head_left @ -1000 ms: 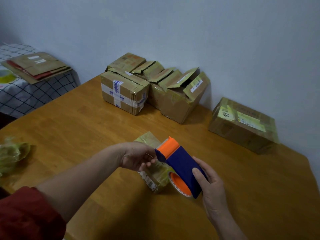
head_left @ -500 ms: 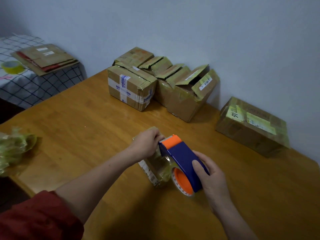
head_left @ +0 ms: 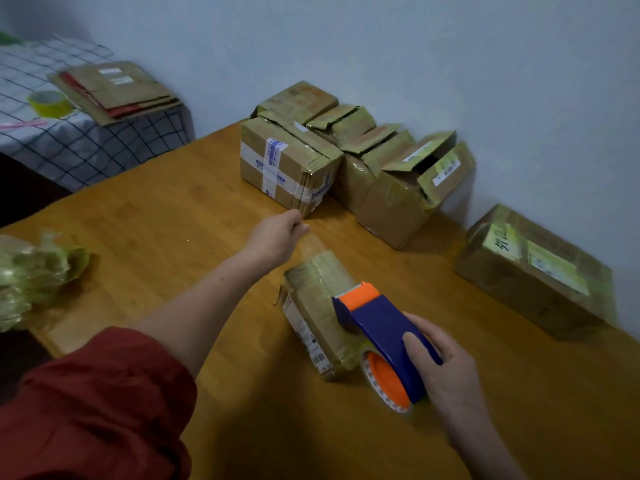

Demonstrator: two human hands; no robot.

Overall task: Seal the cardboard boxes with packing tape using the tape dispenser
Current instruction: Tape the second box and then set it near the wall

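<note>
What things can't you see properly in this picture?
- Small box under the tape dispenser, head view: the dispenser and right hand cover its near end.
- Its side label: print too small to read.
- Clear tape pulled by the left hand: see-through and blurred, so its edges are hard to trace.
- Open box by the wall: its inside is dark.
- Greenish bundle: cut off by the left edge.

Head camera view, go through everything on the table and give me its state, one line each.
Small box: closed, lying flat.
Tape dispenser: held on the box by the right hand.
Tape strip: pulled out, pinched by the left hand.
Box with printed tape: sealed.
Box by the wall: flaps open.
</note>
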